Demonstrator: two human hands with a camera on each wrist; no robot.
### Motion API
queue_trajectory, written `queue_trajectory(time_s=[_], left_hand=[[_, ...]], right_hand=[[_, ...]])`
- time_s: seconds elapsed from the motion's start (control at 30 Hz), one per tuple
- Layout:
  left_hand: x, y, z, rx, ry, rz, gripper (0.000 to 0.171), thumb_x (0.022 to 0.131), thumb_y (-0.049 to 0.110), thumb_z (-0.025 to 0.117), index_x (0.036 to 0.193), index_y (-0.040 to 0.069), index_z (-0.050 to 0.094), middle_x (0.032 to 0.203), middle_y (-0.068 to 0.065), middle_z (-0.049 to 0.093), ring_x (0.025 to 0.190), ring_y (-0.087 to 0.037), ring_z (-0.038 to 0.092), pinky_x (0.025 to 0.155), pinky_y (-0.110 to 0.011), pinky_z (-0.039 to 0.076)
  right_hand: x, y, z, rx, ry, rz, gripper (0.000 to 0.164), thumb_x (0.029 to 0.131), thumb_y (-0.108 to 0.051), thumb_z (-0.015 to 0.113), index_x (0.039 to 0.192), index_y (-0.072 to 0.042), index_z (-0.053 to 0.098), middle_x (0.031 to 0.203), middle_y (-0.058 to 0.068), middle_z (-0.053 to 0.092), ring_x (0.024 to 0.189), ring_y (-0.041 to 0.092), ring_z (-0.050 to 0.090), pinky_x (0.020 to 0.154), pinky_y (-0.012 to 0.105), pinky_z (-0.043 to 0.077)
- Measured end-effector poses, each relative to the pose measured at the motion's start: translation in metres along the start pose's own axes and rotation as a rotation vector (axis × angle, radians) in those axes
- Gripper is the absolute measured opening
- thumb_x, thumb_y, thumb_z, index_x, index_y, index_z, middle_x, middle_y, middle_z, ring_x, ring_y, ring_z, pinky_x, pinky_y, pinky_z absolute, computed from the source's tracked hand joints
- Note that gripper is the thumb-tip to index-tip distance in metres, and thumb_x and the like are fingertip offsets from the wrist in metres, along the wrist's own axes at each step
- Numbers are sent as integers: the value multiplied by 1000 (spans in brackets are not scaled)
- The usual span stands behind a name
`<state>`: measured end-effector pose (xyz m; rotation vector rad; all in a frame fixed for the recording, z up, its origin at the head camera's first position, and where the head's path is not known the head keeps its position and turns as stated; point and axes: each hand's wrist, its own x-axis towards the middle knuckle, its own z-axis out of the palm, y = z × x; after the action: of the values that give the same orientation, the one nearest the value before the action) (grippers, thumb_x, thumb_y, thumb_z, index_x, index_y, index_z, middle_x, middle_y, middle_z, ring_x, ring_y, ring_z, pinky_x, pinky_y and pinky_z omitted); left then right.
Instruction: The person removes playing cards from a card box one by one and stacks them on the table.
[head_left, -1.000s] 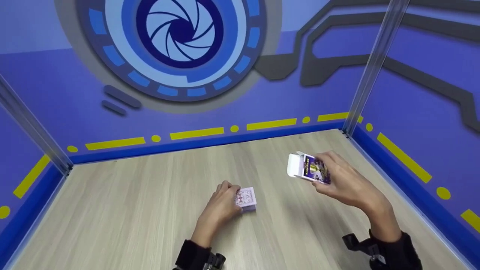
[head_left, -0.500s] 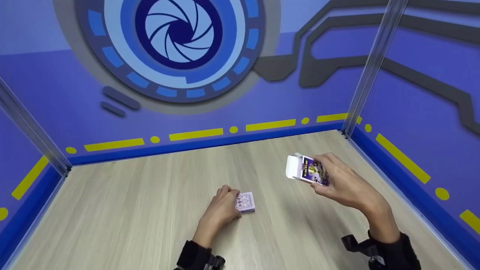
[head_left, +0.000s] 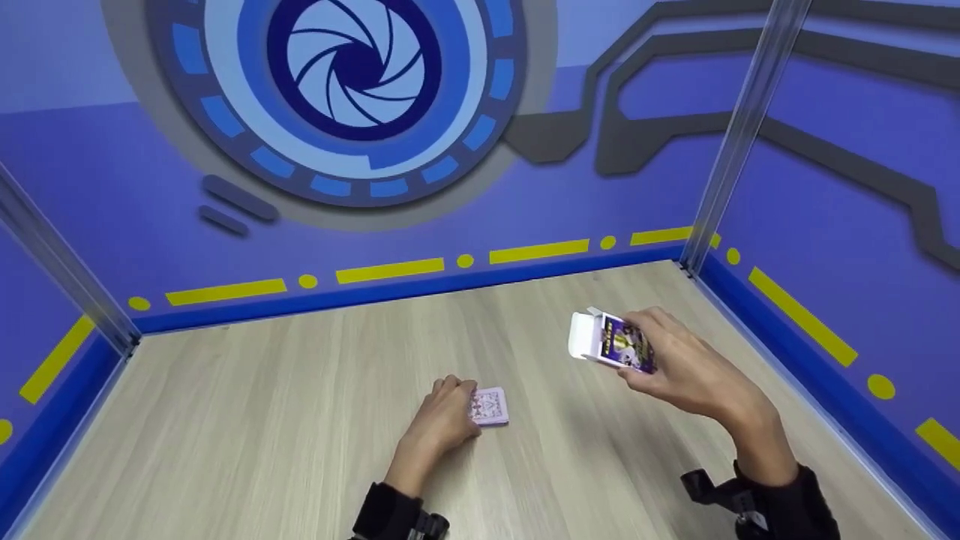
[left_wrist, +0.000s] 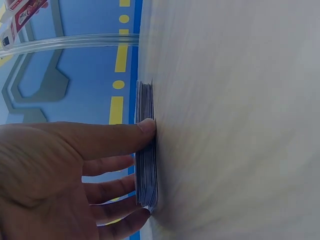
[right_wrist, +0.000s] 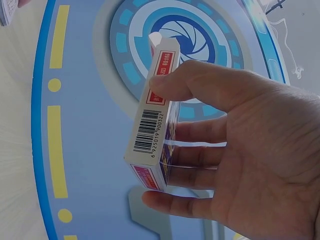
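"So, what do our hands hold?"
"Our left hand (head_left: 437, 414) pinches a deck of cards (head_left: 490, 406) on the table (head_left: 300, 405), left of centre between its long edges, thumb nearest us."
"And our right hand (head_left: 686, 364)?"
"It grips a raised card box (head_left: 624, 343) at right, white flap (head_left: 581, 334) open leftward."

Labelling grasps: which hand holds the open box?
The right hand, raised above the table, grips the box, its white flap open. The left hand holds the card stack, down at the table.
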<state>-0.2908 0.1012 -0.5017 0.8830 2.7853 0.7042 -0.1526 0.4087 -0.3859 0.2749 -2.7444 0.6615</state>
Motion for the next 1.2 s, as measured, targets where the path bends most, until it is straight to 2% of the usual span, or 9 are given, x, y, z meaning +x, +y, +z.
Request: queue_trajectory(time_s=[0.4,0.6,0.7,0.77,0.87,0.97,1.03,1.2], left_hand=[[0,-1,-1,13,25,15,69,72,3,92,134,-2,62,121,-21,63,110,-36,58,99,-52,48],[-1,-2,-3,-23,10,12,74,72,6,92,138,-2,60,126,-21,59,115,-36,55,102,-53,45],[-4,0,-6,-55,4,-6,75,77,12,91,142,-1,57,133,-21,55,121,-36,53,105,-54,44],[-6,2,-10,-71,23,-22,72,83,17,88,144,0,55,136,-22,53,125,-36,53,107,-54,43],[-8,7,-21,-79,91,-19,64,90,20,82,144,0,55,138,-21,54,128,-35,53,107,-52,44],[-12,17,-33,-79,186,21,56,92,19,79,141,2,58,136,-18,58,129,-33,55,107,-50,45],[-17,28,-41,-91,252,61,51,93,19,79,139,5,61,134,-14,61,127,-31,57,105,-48,47],[-30,58,-54,-167,423,210,35,94,14,76,127,9,69,124,-6,68,121,-24,62,100,-43,51]], right_hand=[[0,2,1,-6,16,-16,57,87,-14,81,136,-1,55,122,10,58,95,16,56,75,31,53],[0,2,0,2,27,-10,57,87,-12,80,137,0,55,124,11,58,95,18,56,76,32,53],[0,2,-1,7,35,-17,57,87,-10,79,137,1,55,125,11,57,95,17,56,76,31,53],[0,2,-1,13,37,-23,57,87,-8,79,138,1,54,126,11,56,95,17,56,76,31,53],[1,2,-1,15,42,-29,57,87,-6,78,138,0,54,127,11,56,96,17,55,76,31,53],[1,2,-1,15,41,-35,58,86,-4,78,138,0,54,128,11,55,97,18,56,77,32,53],[2,1,0,12,42,-37,58,86,-4,79,138,0,54,128,11,56,97,18,56,77,32,53],[2,0,2,-5,46,-50,55,85,-7,79,134,2,55,127,11,56,97,17,56,77,32,53]])
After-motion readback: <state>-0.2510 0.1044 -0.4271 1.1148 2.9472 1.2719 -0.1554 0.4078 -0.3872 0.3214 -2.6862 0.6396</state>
